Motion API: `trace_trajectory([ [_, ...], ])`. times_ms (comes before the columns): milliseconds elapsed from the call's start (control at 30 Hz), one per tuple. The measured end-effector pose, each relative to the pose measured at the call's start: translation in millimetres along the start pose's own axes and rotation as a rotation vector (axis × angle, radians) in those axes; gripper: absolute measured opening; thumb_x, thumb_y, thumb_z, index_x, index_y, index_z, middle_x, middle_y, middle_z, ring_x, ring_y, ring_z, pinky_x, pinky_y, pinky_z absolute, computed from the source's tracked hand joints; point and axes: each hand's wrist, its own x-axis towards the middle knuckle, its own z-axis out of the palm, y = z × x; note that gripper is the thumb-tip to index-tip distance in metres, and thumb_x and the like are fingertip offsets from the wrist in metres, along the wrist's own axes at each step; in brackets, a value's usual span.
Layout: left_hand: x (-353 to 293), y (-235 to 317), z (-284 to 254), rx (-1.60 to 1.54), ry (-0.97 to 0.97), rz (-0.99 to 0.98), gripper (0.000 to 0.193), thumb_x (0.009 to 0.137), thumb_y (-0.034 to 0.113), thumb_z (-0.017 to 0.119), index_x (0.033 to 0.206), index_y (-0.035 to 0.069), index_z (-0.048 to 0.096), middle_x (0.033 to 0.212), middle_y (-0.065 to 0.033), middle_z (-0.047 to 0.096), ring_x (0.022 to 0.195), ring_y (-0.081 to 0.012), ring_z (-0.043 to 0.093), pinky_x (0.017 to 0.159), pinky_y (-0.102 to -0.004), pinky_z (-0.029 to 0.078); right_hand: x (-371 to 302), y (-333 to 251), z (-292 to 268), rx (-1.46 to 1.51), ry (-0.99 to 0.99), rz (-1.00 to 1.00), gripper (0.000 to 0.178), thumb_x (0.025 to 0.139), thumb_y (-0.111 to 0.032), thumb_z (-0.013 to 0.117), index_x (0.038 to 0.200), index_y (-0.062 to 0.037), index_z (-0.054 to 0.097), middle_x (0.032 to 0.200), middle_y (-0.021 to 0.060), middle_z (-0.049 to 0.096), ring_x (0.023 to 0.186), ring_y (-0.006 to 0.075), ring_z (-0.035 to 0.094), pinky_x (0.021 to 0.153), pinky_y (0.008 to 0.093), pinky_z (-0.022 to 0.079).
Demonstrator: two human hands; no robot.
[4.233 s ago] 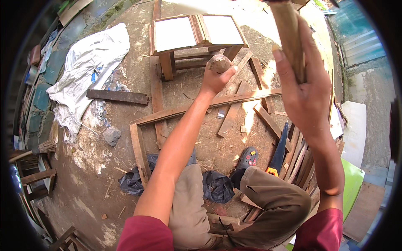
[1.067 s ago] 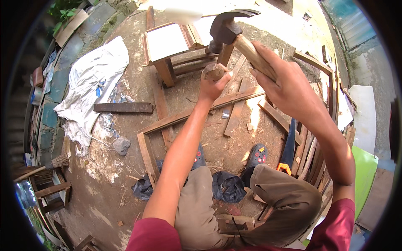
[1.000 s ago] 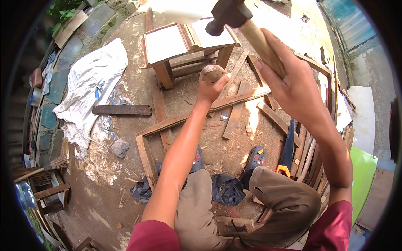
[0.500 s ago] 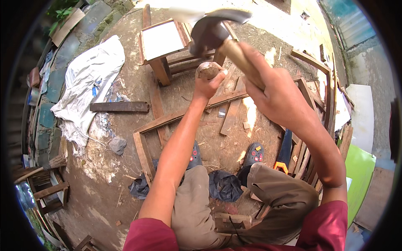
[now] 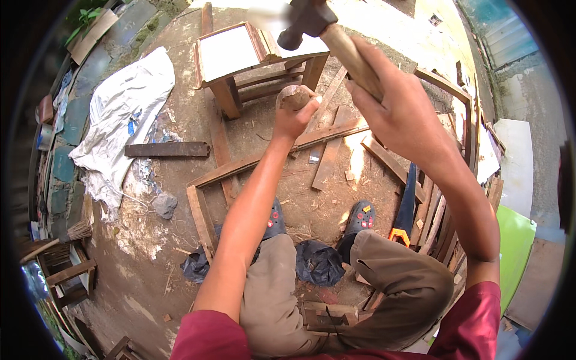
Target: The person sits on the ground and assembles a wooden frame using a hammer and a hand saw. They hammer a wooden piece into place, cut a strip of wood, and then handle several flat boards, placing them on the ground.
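Note:
My right hand (image 5: 393,105) is closed round the pale wooden handle of a claw hammer (image 5: 354,60), raised at the upper middle. Its dark head reaches the top edge of the picture, so part of it is cut off. Below and left of the hammer, my left hand (image 5: 295,117) grips a round wooden handle (image 5: 293,98), its worn butt end facing up. Whatever lies at the other end of that handle is hidden by my hand. Under my forearms is a wooden frame (image 5: 240,168) on the ground, with a long rail running up to the right.
A small wooden stand with a white top (image 5: 231,54) is beyond my left hand. White cloth (image 5: 129,102) and a dark wood piece (image 5: 168,150) lie left. A handsaw (image 5: 405,210) leans against stacked timber (image 5: 435,216) at right. Black plastic (image 5: 318,262) lies between my legs.
The hammer has risen and turned, its head now partly beyond the top edge. My left hand keeps its grip on the round handle, and the view has shifted slightly.

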Motion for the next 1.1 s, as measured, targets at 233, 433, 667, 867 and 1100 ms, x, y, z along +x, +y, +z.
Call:
trace_trajectory([
  [233, -2, -1, 5, 0.05, 0.056, 0.205, 0.01, 0.089, 0.007, 0.069, 0.08, 0.005, 0.064, 0.067, 0.004, 0.058, 0.058, -0.0051, 0.051, 0.055, -0.0245, 0.04, -19, 10, 14, -0.088, -0.193, 0.091, 0.056, 0.094, -0.007, 0.063, 0.146, -0.0067, 0.043, 0.086, 0.0236, 0.069, 0.074, 0.0381, 0.071, 0.067, 0.0454, 0.053],
  [433, -5, -11, -9, 0.015, 0.012, 0.075, 0.012, 0.089, 0.006, 0.067, 0.078, 0.004, 0.062, 0.063, 0.0034, 0.057, 0.057, -0.0053, 0.051, 0.054, -0.0247, 0.04, -3, -22, -3, 0.076, 0.16, -0.004, 0.048, 0.096, -0.01, 0.062, 0.141, -0.0036, 0.046, 0.079, 0.0185, 0.066, 0.07, 0.0264, 0.069, 0.065, 0.0384, 0.053],
  [667, -4, -11, -3, 0.042, 0.049, 0.108, 0.009, 0.088, 0.003, 0.067, 0.079, 0.004, 0.064, 0.064, 0.0047, 0.056, 0.059, -0.0052, 0.05, 0.055, -0.0248, 0.038, -13, -4, -7, -0.035, -0.136, 0.117, 0.05, 0.088, -0.003, 0.06, 0.134, 0.0012, 0.041, 0.078, 0.0309, 0.065, 0.075, 0.0506, 0.067, 0.066, 0.0533, 0.051],
  [867, -4, -6, 2, 0.036, 0.17, 0.237, 0.009, 0.084, 0.009, 0.071, 0.08, 0.003, 0.065, 0.069, 0.0001, 0.062, 0.067, -0.0099, 0.058, 0.063, -0.0299, 0.047, -21, 4, 23, -0.118, -0.29, 0.155, 0.031, 0.09, -0.008, 0.064, 0.114, 0.0019, 0.046, 0.077, 0.0282, 0.065, 0.076, 0.0487, 0.069, 0.064, 0.0526, 0.05],
  [1100, -7, -7, -1, -0.028, 0.045, 0.047, 0.011, 0.085, 0.009, 0.071, 0.077, 0.004, 0.065, 0.066, 0.0033, 0.06, 0.064, -0.0068, 0.055, 0.059, -0.0272, 0.044, -11, -24, 5, 0.068, 0.097, 0.005, 0.026, 0.088, -0.002, 0.062, 0.106, 0.0047, 0.045, 0.07, 0.0294, 0.063, 0.068, 0.0489, 0.067, 0.057, 0.0505, 0.051],
])
